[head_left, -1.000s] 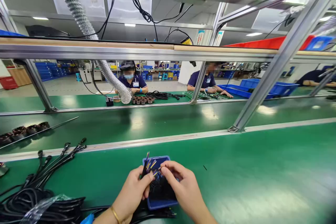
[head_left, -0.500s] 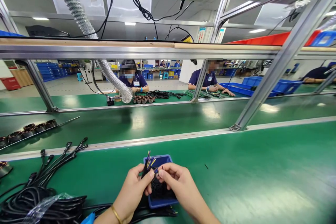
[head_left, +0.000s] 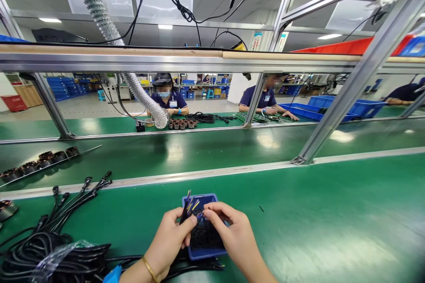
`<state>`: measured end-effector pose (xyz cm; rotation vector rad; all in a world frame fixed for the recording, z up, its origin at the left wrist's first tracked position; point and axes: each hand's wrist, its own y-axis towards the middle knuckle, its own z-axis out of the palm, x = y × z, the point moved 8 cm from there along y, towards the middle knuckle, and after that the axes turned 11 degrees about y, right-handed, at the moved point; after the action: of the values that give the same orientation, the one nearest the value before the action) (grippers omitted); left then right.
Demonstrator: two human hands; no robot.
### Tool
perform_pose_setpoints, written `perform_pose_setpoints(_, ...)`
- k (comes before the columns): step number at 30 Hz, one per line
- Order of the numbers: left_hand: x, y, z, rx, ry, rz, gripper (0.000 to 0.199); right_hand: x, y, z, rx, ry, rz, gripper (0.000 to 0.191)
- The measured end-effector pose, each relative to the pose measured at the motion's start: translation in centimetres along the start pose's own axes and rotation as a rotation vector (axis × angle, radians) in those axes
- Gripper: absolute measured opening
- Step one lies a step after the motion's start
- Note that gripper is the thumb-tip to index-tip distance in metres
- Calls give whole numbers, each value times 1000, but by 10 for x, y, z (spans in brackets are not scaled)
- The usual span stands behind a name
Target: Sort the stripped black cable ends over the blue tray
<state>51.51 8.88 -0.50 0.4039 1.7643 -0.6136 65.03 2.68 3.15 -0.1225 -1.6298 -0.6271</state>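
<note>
My left hand (head_left: 174, 232) is closed round a bundle of black cables (head_left: 183, 214). Their stripped ends, with thin yellow, blue and white wires (head_left: 193, 204), point up past my thumb. Just right of these wire ends, my right hand (head_left: 230, 227) pinches a tiny dark piece between thumb and forefinger; its exact kind is too small to make out. Beneath both hands stands a small blue bin (head_left: 207, 254), holding a heap of short black pieces (head_left: 202, 235) that look like bits of tubing. My hands partly cover the bin.
Coiled black cables (head_left: 29, 256) with plastic wrap lie at the left, their connectors (head_left: 88, 181) pointing away. More cable ends (head_left: 212, 265) lie below the bin. One black scrap (head_left: 261, 208) rests on the green bench. Copper-wound motor stators (head_left: 46, 159) stand at left. Two co-workers sit opposite, behind metal posts (head_left: 327, 84).
My right hand has moved slightly right and up, away from the wire ends, still pinched. The left hand keeps the cable bundle in nearly the same place. The view has shifted slightly.
</note>
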Motion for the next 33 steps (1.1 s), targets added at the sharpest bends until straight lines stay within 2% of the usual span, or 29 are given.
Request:
perform_pose_setpoints(10, 4, 3, 0, -8, -12, -1, 46, 25, -3, 4, 85, -165, -303, 13)
perform_pose_setpoints(16, 3, 1, 0, -6, -9, -12, 45, 19, 1, 4, 82, -145, -249, 15)
perform_pose_setpoints(25, 4, 2, -1, -12, -31, -17, 46, 26, -3, 9, 166, -180, -417, 17)
perform_pose_setpoints(30, 3, 3, 0, 5, -97, 22, 47, 23, -1, 16, 248, -150, -349, 23)
perform_pose_setpoints(33, 2, 3, -2, 3, -119, 30, 46, 22, 2, 9, 174, -128, -311, 24)
